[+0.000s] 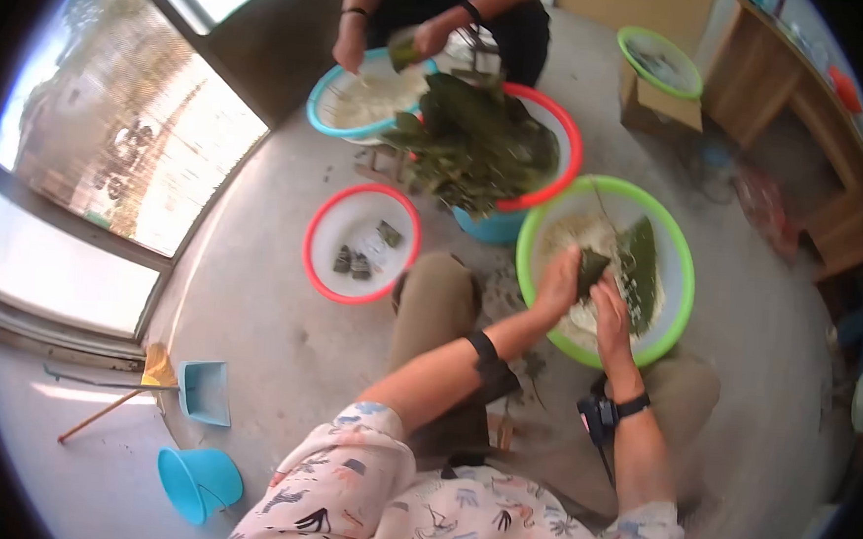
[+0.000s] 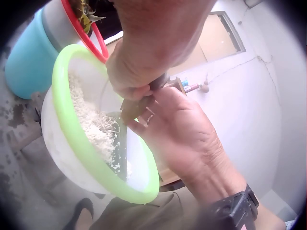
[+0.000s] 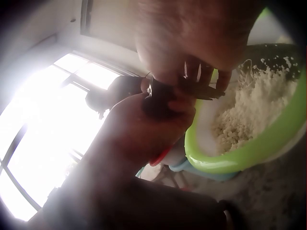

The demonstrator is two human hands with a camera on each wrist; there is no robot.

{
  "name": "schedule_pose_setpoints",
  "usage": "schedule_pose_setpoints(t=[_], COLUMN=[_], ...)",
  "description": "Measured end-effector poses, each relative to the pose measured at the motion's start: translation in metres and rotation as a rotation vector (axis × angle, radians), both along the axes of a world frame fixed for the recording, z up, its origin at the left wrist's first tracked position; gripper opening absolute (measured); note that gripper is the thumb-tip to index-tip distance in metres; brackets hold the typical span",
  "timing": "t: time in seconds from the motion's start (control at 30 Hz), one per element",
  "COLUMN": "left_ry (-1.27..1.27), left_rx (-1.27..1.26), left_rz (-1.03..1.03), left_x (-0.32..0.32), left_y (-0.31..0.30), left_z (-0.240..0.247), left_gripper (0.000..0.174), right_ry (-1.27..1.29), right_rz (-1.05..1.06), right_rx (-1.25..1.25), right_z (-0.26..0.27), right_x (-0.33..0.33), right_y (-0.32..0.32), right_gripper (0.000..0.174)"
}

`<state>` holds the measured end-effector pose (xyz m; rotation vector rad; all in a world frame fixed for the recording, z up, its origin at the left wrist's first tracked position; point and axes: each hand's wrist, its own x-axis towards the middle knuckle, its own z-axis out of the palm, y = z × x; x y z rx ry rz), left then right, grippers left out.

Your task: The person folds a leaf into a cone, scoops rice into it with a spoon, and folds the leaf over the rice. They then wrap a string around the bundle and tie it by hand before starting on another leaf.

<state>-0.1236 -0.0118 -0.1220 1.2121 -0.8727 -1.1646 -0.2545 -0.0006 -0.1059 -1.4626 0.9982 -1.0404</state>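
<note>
A leaf-wrapped rice dumpling (image 1: pixel 592 269) is between my two hands, over the green-rimmed basin (image 1: pixel 682 319). My left hand (image 1: pixel 557 285) grips it from the left side. My right hand (image 1: pixel 610 318) holds its other side, the fingers bent at the folded leaf (image 3: pixel 204 91) in the right wrist view. Seen from the left wrist, the right palm (image 2: pixel 180 132) faces the camera and the dumpling is mostly hidden behind the fingers. White rice (image 2: pixel 91 124) fills part of the basin, and a long green leaf (image 1: pixel 638 253) with grains on it lies at the right side.
Wrapped dumplings (image 1: pixel 360 265) lie in a red-rimmed basin (image 1: pixel 312 233) to the left. Ahead, many leaves (image 1: pixel 479 144) heap over another red-rimmed basin (image 1: pixel 573 140). Another person (image 1: pixel 447 18) works over a blue-rimmed basin (image 1: pixel 314 114). A blue bucket (image 1: pixel 199 483) and dustpan (image 1: pixel 205 392) stand at lower left.
</note>
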Motion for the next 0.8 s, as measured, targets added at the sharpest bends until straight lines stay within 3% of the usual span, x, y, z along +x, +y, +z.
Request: schedule_pose_setpoints(t=[0.07,0.2,0.3,0.43,0.57,0.6,0.63,0.67,0.7,0.73,0.77,0.8], left_ry=[-0.181,-0.16,-0.14,-0.169,-0.178,0.036,0.065,0.098,0.11,0.025,0.179,0.232], left_rx=[-0.076,-0.027,-0.016,-0.022,-0.113,-0.059,-0.082,-0.083,-0.115,-0.068,-0.094,-0.063], left_rz=[0.118,0.088,0.134,0.13,0.176,0.114,0.073,0.012,-0.037,0.09,-0.1,-0.095], left_x=[-0.004,0.001,0.001,-0.002,-0.002,-0.003,-0.003,-0.002,0.001,-0.028,0.0,-0.001], left_y=[0.0,0.006,0.004,0.009,-0.002,-0.001,-0.004,0.001,-0.003,0.008,0.001,0.002], left_z=[-0.009,0.018,0.017,0.02,0.001,0.006,0.002,0.01,0.008,-0.02,0.02,0.021], left_gripper=[0.046,0.046,0.043,0.041,0.039,0.041,0.043,0.046,0.048,0.049,0.049,0.05], right_ry=[0.031,0.017,-0.027,-0.218,-0.174,-0.188,-0.069,-0.1,-0.162,-0.155,-0.08,-0.051], right_rz=[0.041,0.066,0.075,0.017,0.016,-0.009,-0.072,-0.021,0.032,-0.112,-0.02,-0.063], right_rx=[0.016,0.009,0.003,0.229,0.129,0.123,0.072,0.029,0.017,0.022,-0.079,-0.059], right_z=[0.026,0.049,0.051,0.04,0.043,0.041,0.036,0.015,0.027,-0.003,0.022,0.026], right_x=[0.004,0.011,0.015,0.014,0.018,0.019,0.017,0.013,0.013,0.001,0.012,0.012], right_y=[0.008,0.013,0.012,0.016,0.018,0.019,0.02,0.014,0.017,0.032,0.015,0.019], right_gripper=[0.033,0.034,0.035,0.036,0.037,0.037,0.037,0.034,0.033,0.033,0.034,0.035])
